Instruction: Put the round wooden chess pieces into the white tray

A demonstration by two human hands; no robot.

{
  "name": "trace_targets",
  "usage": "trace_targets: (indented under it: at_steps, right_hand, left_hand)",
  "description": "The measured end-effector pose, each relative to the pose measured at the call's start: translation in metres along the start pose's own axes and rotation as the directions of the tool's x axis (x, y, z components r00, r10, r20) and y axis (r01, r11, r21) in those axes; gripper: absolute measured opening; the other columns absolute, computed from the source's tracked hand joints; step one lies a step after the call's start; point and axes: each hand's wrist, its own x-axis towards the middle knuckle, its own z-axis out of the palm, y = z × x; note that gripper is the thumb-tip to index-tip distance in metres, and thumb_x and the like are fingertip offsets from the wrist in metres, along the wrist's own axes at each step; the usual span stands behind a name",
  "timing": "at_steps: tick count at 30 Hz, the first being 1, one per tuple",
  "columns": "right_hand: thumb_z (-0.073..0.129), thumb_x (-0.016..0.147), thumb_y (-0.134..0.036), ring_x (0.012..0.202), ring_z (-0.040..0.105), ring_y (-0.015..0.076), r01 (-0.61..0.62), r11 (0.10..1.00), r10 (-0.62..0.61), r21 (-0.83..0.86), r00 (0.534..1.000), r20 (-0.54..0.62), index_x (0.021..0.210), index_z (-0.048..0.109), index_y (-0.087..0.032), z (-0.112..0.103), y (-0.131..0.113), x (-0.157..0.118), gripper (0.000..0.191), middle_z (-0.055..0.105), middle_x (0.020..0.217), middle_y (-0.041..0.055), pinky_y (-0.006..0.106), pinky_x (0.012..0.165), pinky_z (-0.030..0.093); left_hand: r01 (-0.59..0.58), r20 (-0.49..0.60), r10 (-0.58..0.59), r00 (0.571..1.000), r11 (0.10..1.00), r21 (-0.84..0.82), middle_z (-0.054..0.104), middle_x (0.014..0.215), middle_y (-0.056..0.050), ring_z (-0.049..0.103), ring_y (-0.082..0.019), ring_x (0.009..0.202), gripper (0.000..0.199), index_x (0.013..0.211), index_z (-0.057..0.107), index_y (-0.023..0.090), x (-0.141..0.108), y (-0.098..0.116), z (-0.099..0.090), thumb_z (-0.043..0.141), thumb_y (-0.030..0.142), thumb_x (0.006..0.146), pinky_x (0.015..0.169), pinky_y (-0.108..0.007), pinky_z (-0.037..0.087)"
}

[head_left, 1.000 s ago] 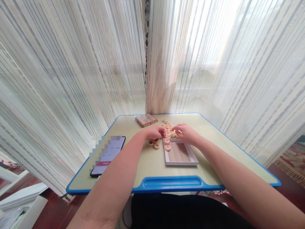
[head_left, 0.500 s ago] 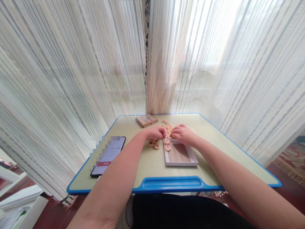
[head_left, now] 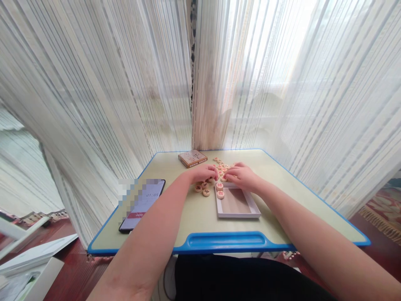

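Note:
My left hand (head_left: 204, 173) is over the table with its fingers curled down at the near left of a loose pile of round wooden Chinese chess pieces (head_left: 220, 167). What its fingertips hold, if anything, is hidden. My right hand (head_left: 241, 176) reaches over the far edge of an open white box tray (head_left: 238, 216), fingertips on a Chinese chess piece (head_left: 223, 179). Two red-marked pieces (head_left: 220, 195) lie in the tray along its left side. Below my left hand sits a small group of dark-marked pieces (head_left: 206, 192).
A patterned box (head_left: 193, 158) lies at the back of the table. A phone (head_left: 142, 209) showing a timer rests at the left edge. The blue pencil groove (head_left: 227, 239) runs along the front edge. Striped sheer curtains (head_left: 169, 83) hang behind the table.
My left hand has shifted slightly at the pile, uncovering more of a dark-marked piece. My right hand has barely moved. The curtain at the far left has swung aside.

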Motion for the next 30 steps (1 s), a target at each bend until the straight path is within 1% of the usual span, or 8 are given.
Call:
trace_targets:
  at_steps: [4,7,12,15,18,22,27,30]
  right_hand:
    - [0.040,0.086,-0.025,0.092,0.059,0.0193,-0.040,0.998,0.039,-0.055,0.999,-0.031,0.085,0.070,-0.022,0.002,0.007,0.000,0.030,0.070,0.097,0.0032,0.036,0.092,0.036]
    - [0.043,0.083,-0.022,0.098,0.056,0.0212,-0.069,0.997,0.064,-0.041,0.992,-0.110,0.091,0.070,-0.022,0.003,0.010,0.000,0.028,0.068,0.106,0.0043,0.037,0.094,0.037]
    - [0.041,0.085,-0.025,0.110,0.051,0.0240,-0.133,0.991,0.133,0.013,0.975,-0.178,0.113,0.063,-0.019,0.006,0.012,0.002,0.036,0.061,0.120,0.0066,0.039,0.097,0.039]
    - [0.036,0.089,-0.033,0.118,0.048,0.0246,-0.148,0.989,0.150,0.031,0.982,-0.111,0.120,0.059,-0.017,0.011,0.017,0.003,0.042,0.058,0.125,0.0082,0.040,0.102,0.036]
    - [0.032,0.091,-0.039,0.125,0.042,0.0266,-0.119,0.992,0.120,0.042,0.993,-0.011,0.118,0.061,-0.022,0.016,0.023,0.003,0.043,0.058,0.127,0.0039,0.044,0.106,0.031]
    - [0.027,0.092,-0.042,0.124,0.043,0.0265,-0.019,0.999,0.017,0.048,0.999,0.036,0.112,0.065,-0.028,0.018,0.027,0.002,0.045,0.059,0.126,0.0003,0.047,0.107,0.028]
    - [0.028,0.092,-0.043,0.112,0.053,0.0239,0.037,0.998,-0.035,0.055,0.999,-0.033,0.102,0.068,-0.025,0.014,0.021,0.003,0.045,0.065,0.116,0.0044,0.044,0.102,0.033]
    - [0.028,0.092,-0.044,0.107,0.056,0.0230,0.063,0.996,-0.059,0.070,0.996,-0.066,0.096,0.069,-0.023,0.012,0.019,0.003,0.047,0.067,0.111,0.0067,0.044,0.099,0.035]
  left_hand:
    - [-0.007,-0.208,-0.019,0.978,0.992,-0.127,0.059,0.066,-0.001,0.042,-0.006,0.050,0.010,0.069,0.055,0.015,0.001,0.002,-0.001,0.048,0.015,0.062,0.043,-0.018,0.027]
    - [-0.055,-0.369,-0.007,0.930,0.986,-0.158,0.060,0.065,-0.002,0.044,-0.006,0.050,0.011,0.068,0.054,0.014,0.006,0.000,-0.003,0.045,0.012,0.063,0.045,-0.018,0.030]
    - [-0.046,-0.573,0.064,0.817,0.998,0.046,0.066,0.083,-0.005,0.057,-0.013,0.074,0.020,0.077,0.061,0.015,0.012,-0.007,-0.007,0.043,0.015,0.069,0.063,-0.024,0.045]
    - [-0.005,-0.567,0.108,0.816,0.983,0.181,0.065,0.106,-0.005,0.057,-0.018,0.098,0.031,0.095,0.065,0.016,0.013,-0.011,-0.004,0.042,0.017,0.074,0.085,-0.029,0.045]
    - [0.014,-0.485,0.119,0.866,0.965,0.261,0.062,0.117,-0.006,0.054,-0.019,0.108,0.037,0.108,0.063,0.018,0.014,-0.013,0.000,0.041,0.022,0.079,0.094,-0.030,0.041]
    - [-0.018,-0.354,0.167,0.920,0.921,0.389,0.065,0.110,-0.005,0.056,-0.019,0.103,0.034,0.100,0.066,0.018,0.016,-0.015,0.003,0.042,0.031,0.081,0.094,-0.029,0.042]
    - [-0.043,-0.351,0.225,0.909,0.889,0.456,0.067,0.093,-0.007,0.057,-0.021,0.095,0.035,0.083,0.068,0.016,0.020,-0.018,0.000,0.039,0.036,0.083,0.090,-0.032,0.043]
    - [-0.055,-0.373,0.252,0.893,0.884,0.465,0.066,0.092,-0.007,0.056,-0.021,0.096,0.040,0.082,0.067,0.016,0.021,-0.019,-0.001,0.034,0.038,0.086,0.089,-0.034,0.043]
